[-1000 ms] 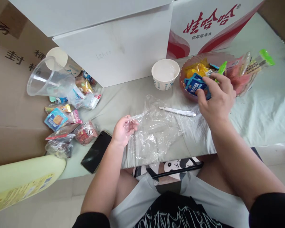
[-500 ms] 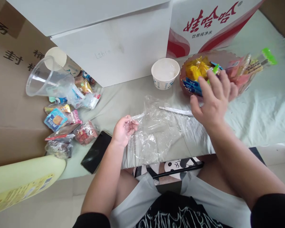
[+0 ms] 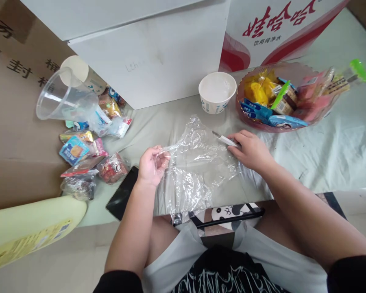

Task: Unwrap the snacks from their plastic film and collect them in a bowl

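Note:
My left hand (image 3: 153,165) is closed on the gathered upper left edge of a clear, crinkled plastic bag (image 3: 198,162). The rest of the bag spreads over the cloth and hangs past the table's front edge. On the bag's right side, my right hand (image 3: 250,149) grips a slim white craft knife (image 3: 228,141) between thumb and fingers. Its narrow grey tip points up and left, over the bag. Beyond the bag stands a white paper bowl (image 3: 217,93) with a blue pattern. A pink-tinted clear basin (image 3: 247,120) of wrapped snacks sits to its right.
At the left, several snack packets (image 3: 75,150) lie by a tipped clear plastic cup (image 3: 53,99) and a paper cup (image 3: 76,69). A black phone (image 3: 122,195) rests beside my left forearm. White cartons (image 3: 158,61) stand behind, a brown carton (image 3: 24,130) at left.
My right hand has come down and left from over the snack basin and taken hold of the craft knife lying on the cloth. My left hand keeps its hold on the bag.

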`<state>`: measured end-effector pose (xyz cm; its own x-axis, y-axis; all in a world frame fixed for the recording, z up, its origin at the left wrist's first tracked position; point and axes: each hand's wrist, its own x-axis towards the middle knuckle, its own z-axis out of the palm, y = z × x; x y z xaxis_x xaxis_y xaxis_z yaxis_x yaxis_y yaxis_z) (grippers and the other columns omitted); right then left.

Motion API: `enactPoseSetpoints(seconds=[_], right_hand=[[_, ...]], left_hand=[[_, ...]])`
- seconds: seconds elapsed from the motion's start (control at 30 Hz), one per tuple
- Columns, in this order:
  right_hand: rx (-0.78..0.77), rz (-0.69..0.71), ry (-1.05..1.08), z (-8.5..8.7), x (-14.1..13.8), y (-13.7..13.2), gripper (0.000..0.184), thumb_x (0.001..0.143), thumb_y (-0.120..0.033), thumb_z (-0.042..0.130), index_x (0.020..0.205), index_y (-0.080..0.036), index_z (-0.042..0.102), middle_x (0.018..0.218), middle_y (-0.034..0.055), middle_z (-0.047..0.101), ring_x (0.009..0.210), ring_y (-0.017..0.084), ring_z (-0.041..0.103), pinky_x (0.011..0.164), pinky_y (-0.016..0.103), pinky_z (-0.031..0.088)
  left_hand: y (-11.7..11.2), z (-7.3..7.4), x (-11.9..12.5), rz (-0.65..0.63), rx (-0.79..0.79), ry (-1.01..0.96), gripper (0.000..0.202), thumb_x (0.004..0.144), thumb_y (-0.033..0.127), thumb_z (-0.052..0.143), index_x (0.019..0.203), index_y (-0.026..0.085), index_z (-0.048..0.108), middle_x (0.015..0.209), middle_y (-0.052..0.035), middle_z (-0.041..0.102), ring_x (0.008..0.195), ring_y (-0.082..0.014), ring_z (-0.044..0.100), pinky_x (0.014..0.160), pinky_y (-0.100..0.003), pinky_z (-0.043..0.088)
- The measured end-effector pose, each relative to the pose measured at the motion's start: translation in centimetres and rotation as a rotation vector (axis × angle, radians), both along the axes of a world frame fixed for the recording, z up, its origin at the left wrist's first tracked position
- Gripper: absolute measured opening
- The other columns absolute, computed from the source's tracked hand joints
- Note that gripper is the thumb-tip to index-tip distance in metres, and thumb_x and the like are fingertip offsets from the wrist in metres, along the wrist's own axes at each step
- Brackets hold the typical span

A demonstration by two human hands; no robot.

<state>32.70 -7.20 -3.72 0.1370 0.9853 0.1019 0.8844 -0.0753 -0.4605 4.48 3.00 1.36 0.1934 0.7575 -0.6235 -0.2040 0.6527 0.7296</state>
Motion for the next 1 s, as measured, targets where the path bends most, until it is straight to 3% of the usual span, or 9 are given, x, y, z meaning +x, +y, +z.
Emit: enactPoseSetpoints(seconds=[0.17,0.27,0.5,0.63,0.7,0.77,0.9,0.93,1.0], right_hand=[[0.153,-0.182,0.142,0.7,-0.4,-0.2,0.019,0.087,-0.029,0.053,0.101,-0.022,0.064,0.094,0.0088,0.065,0.085,0.025,0.062,0.076,0.039,0.050],[0.122,-0.171,0.169,0.8,-0.8,-0.1,0.010,0.087,-0.027,0.053,0.093,-0.023,0.060,0.087,0.0060,0.065,0.079,0.024,0.060,0.073,0.037,0.049],[0.056,-0.144,-0.139,0.0,-1.0,-0.4,0.029,0.094,-0.030,0.049,0.110,-0.020,0.071,0.097,0.0122,0.066,0.085,0.028,0.061,0.074,0.040,0.048],[0.013,-0.119,-0.271,0.1,-0.9,-0.4,0.034,0.096,-0.030,0.049,0.117,-0.018,0.072,0.103,0.0154,0.067,0.089,0.032,0.061,0.077,0.046,0.049],[0.090,-0.113,-0.252,0.5,-1.2,-0.5,0.038,0.094,-0.030,0.051,0.124,-0.015,0.068,0.110,0.0179,0.066,0.094,0.034,0.062,0.080,0.048,0.050],[0.234,-0.009,-0.174,0.8,-2.2,-1.0,0.039,0.094,-0.030,0.053,0.129,-0.017,0.064,0.116,0.0173,0.065,0.101,0.033,0.062,0.086,0.049,0.051],[0.339,0.479,0.048,0.6,-5.8,-2.4,0.050,0.093,-0.042,0.059,0.139,-0.022,0.054,0.135,0.0148,0.061,0.124,0.032,0.057,0.101,0.051,0.049],[0.329,0.545,0.072,0.2,-6.8,-2.7,0.055,0.093,-0.044,0.060,0.142,-0.021,0.051,0.140,0.0164,0.059,0.130,0.033,0.054,0.104,0.053,0.047],[0.330,0.545,0.101,-0.5,-8.2,-2.9,0.054,0.094,-0.041,0.061,0.143,-0.018,0.051,0.139,0.0177,0.061,0.131,0.033,0.055,0.106,0.052,0.046]], left_hand=[[0.0,0.0,-0.3,0.022,0.035,-0.035,0.017,0.063,0.024,0.053,0.059,0.020,0.037,0.049,0.0008,0.052,0.031,-0.0050,0.035,0.030,-0.016,0.019],[0.0,0.1,-0.5,0.013,0.042,-0.064,0.016,0.064,0.024,0.053,0.058,0.020,0.038,0.050,0.0007,0.052,0.031,-0.0046,0.033,0.030,-0.016,0.019],[0.5,0.3,-2.4,0.101,0.133,-0.225,0.027,0.064,0.024,0.062,0.057,0.020,0.036,0.048,0.0052,0.044,0.034,-0.0041,0.030,0.036,-0.019,0.027],[0.5,0.3,-3.4,0.163,0.206,-0.424,0.046,0.069,0.024,0.072,0.057,0.019,0.029,0.048,0.0074,0.038,0.039,-0.0042,0.023,0.040,-0.021,0.021],[0.2,0.1,-3.5,0.193,0.232,-0.459,0.046,0.071,0.022,0.076,0.058,0.019,0.031,0.050,0.0077,0.041,0.042,-0.0050,0.022,0.041,-0.023,0.019],[0.0,-0.1,-3.2,0.206,0.251,-0.460,0.040,0.074,0.020,0.075,0.061,0.020,0.037,0.053,0.0077,0.046,0.044,-0.0057,0.025,0.043,-0.025,0.019],[-0.5,-0.8,-1.5,0.231,0.207,-0.443,0.024,0.079,0.018,0.065,0.068,0.020,0.044,0.062,0.0061,0.053,0.046,-0.0048,0.034,0.043,-0.021,0.024],[-0.8,-1.0,-0.9,0.232,0.177,-0.419,0.021,0.078,0.020,0.063,0.068,0.020,0.044,0.064,0.0056,0.054,0.046,-0.0046,0.037,0.042,-0.020,0.026],[-1.4,-1.1,0.4,0.195,0.131,-0.326,0.020,0.075,0.025,0.061,0.068,0.020,0.044,0.065,0.0043,0.058,0.045,-0.0058,0.044,0.041,-0.019,0.029]])
